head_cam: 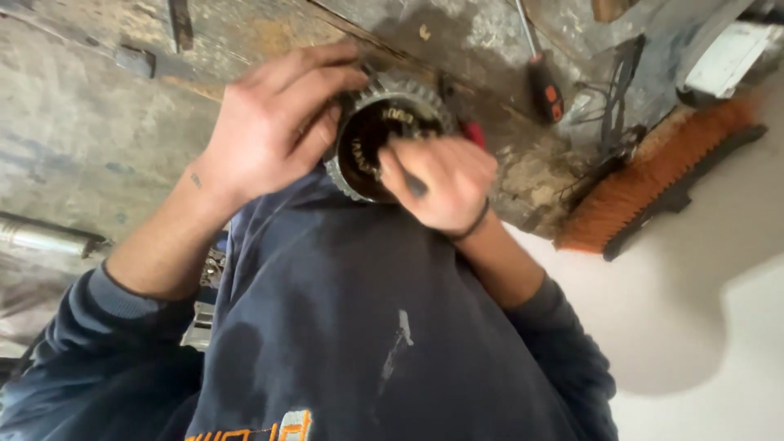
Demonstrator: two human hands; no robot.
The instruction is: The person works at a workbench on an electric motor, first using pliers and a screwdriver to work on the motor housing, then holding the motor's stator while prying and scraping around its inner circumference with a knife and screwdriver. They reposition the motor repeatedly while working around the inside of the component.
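Closest to the camera, a dark blue sweatshirt (343, 327) fills the bottom half of the shot, with the sleeves pushed up the forearms and a pale smear seen down the front. Just past that, a toothed metal ring (384, 135), kind of a gear-looking thing with a dark hollow middle, is held at the edge of a rough workbench (90, 131). The left hand (273, 122) is wrapped over the ring's left side, fingers laid close together and curled along the outer teeth. The right hand (441, 184) is closed around a thin dark tool (412, 181) that is poked into the ring's opening; its fingers are bunched tight, though motion blur makes the exact grip hard to tell. A dark band (472, 222) is worn at that wrist. The bench itself is worn, stained grey wood, patchy and scraped all over. Further back on it, a screwdriver (541, 77) with a black and orange handle is lying near a tangle of black wires (612, 106). Off the right edge, an orange-bristled brush (653, 175) is resting against the bench over a pale floor (719, 343). A shiny metal tube (41, 237) is poking in at far left.
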